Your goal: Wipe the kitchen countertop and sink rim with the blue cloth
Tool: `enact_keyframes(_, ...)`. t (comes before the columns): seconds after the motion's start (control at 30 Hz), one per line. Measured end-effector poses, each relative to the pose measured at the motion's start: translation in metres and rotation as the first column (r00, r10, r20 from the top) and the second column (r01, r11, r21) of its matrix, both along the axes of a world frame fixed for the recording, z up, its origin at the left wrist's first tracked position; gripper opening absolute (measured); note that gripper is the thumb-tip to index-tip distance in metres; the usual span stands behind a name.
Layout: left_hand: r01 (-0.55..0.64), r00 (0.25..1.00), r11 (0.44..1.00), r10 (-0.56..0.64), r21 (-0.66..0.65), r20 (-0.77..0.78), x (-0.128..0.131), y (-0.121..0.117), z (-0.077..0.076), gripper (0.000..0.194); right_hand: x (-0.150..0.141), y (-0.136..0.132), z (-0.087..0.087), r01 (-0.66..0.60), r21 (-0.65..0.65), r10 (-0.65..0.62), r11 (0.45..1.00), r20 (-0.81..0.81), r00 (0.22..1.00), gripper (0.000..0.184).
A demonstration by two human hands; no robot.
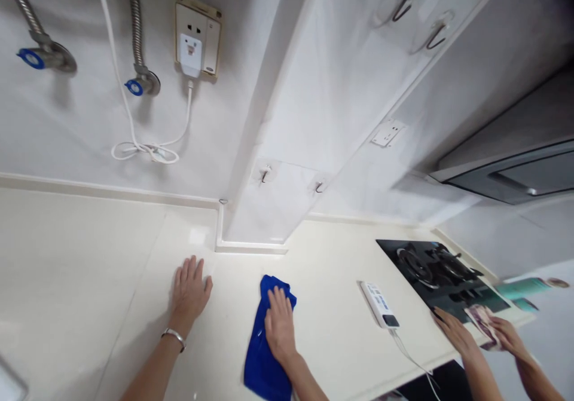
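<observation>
My left hand, with a silver bangle at the wrist, rests flat on the cream countertop, its fingers stretched out and nothing in it. To its right, my right hand lies on a blue cloth, pressing it against the counter just in front of the wall pillar. The fingers of that hand are extended over the cloth's upper part. The cloth is folded and crumpled at its far end.
A white power strip with a trailing cable lies right of the cloth. Farther right, a co-worker's hands are beside the black gas hob, one holding a patterned cloth. Wall hooks, a plugged socket and water valves line the wall.
</observation>
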State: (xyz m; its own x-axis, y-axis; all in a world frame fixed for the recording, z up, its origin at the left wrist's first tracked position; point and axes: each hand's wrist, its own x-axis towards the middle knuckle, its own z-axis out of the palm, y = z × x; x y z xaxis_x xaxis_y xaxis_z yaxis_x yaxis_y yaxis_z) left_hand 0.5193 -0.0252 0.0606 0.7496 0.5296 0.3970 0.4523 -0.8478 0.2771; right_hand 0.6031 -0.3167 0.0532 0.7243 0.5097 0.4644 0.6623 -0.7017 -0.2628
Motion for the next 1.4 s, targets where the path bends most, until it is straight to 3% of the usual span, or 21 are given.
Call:
enact_keyframes(0.1, 0.004, 1.000, 1.000, -0.004, 0.024, -0.002, 0.000, 0.001, -0.002, 0.059, 0.010, 0.009, -0.020, -0.031, -0.110, 0.034, 0.993, 0.030, 0.999, 0.054)
enact_keyframes(0.2, 0.001, 1.000, 0.999, -0.001, 0.053, 0.002, -0.001, 0.001, -0.004, 0.059, 0.044, 0.003, -0.028, 0.019, -0.096, -0.015, 0.995, 0.046, 0.999, 0.057)
enact_keyframes(0.37, -0.012, 1.000, 0.997, 0.011, 0.071, 0.017, 0.000, 0.001, -0.007, 0.059, 0.096, 0.003, -0.023, 0.230, -0.168, -0.230, 0.959, 0.018, 0.973, 0.059)
enact_keyframes(0.5, -0.009, 1.000, 0.998, 0.007, 0.068, 0.024, -0.001, -0.001, -0.008, 0.059, 0.091, 0.038, -0.009, 0.252, -0.266, -0.274, 0.930, -0.049, 0.960, 0.058)
enact_keyframes(0.73, -0.005, 0.999, 0.997, 0.002, 0.071, 0.041, -0.001, -0.002, -0.013, 0.058, 0.031, 0.140, 0.009, -0.129, -0.180, 0.107, 0.975, -0.126, 0.986, 0.058)
enact_keyframes(0.87, 0.008, 1.000, 1.000, -0.008, 0.000, 0.009, -0.002, 0.002, -0.018, 0.061, 0.009, 0.180, 0.015, -0.427, -0.129, 0.406, 0.895, -0.160, 0.900, 0.055)
enact_keyframes(0.93, 0.006, 1.000, 1.000, -0.006, -0.005, 0.004, -0.003, 0.005, -0.018, 0.061, 0.007, 0.189, 0.017, -0.491, -0.103, 0.472, 0.865, -0.161, 0.866, 0.052)
enact_keyframes(1.03, -0.004, 1.000, 1.000, 0.004, -0.002, 0.011, -0.003, 0.007, -0.015, 0.061, 0.007, 0.187, 0.018, -0.495, -0.043, 0.489, 0.868, -0.109, 0.866, 0.051)
enact_keyframes(1.13, -0.015, 0.999, 1.000, 0.016, -0.013, 0.029, -0.002, 0.007, -0.011, 0.057, -0.002, 0.166, 0.011, -0.456, 0.064, 0.458, 0.888, -0.021, 0.889, 0.054)
enact_keyframes(1.27, -0.027, 0.997, 0.998, 0.030, -0.058, 0.068, -0.002, 0.007, -0.007, 0.055, -0.032, 0.114, -0.023, -0.221, 0.248, 0.229, 0.943, -0.005, 0.973, 0.062)
enact_keyframes(1.33, -0.015, 0.996, 0.996, 0.022, -0.087, 0.088, -0.003, 0.007, -0.005, 0.053, -0.048, 0.086, -0.044, -0.142, 0.261, 0.144, 0.955, 0.009, 0.989, 0.065)
enact_keyframes(1.4, 0.001, 0.994, 0.993, 0.012, -0.116, 0.109, -0.004, 0.007, -0.004, 0.052, -0.060, 0.065, -0.060, -0.143, 0.224, 0.139, 0.964, 0.035, 0.990, 0.061)
